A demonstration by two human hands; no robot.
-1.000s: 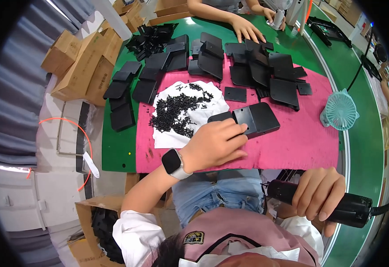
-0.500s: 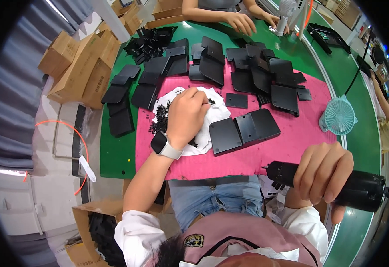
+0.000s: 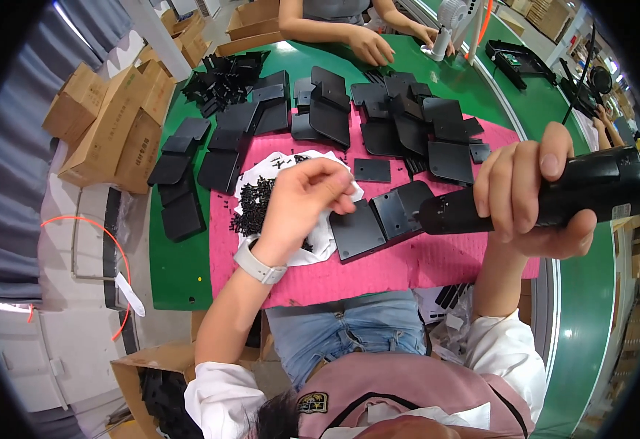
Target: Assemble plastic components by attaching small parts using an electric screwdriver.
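My right hand [image 3: 521, 192] grips a black electric screwdriver [image 3: 453, 211], held level, its tip end close to the right part of a black two-part plastic housing [image 3: 356, 231]. The housing lies on a pink sheet [image 3: 386, 269]. My left hand [image 3: 298, 205], with a watch on its wrist, hovers over a white cloth [image 3: 325, 241]. Its thumb and fingertips are pinched together; what they hold, if anything, is too small to make out. Beside that hand a pile of small black screws [image 3: 253, 206] covers part of the cloth.
More black housings [image 3: 226, 161] stand in an arc beyond the cloth. A small flat black plate [image 3: 373, 170] lies in front of them. Black parts are heaped [image 3: 225, 79] at the far left. Across the green table [image 3: 177, 282] a co-worker's hand [image 3: 371, 45] rests near a white fan [image 3: 443, 33].
My right hand has brought the screwdriver up and left to the housing. My left hand has lifted off the screws and turned, fingertips now toward the right. The whole view has shifted slightly.
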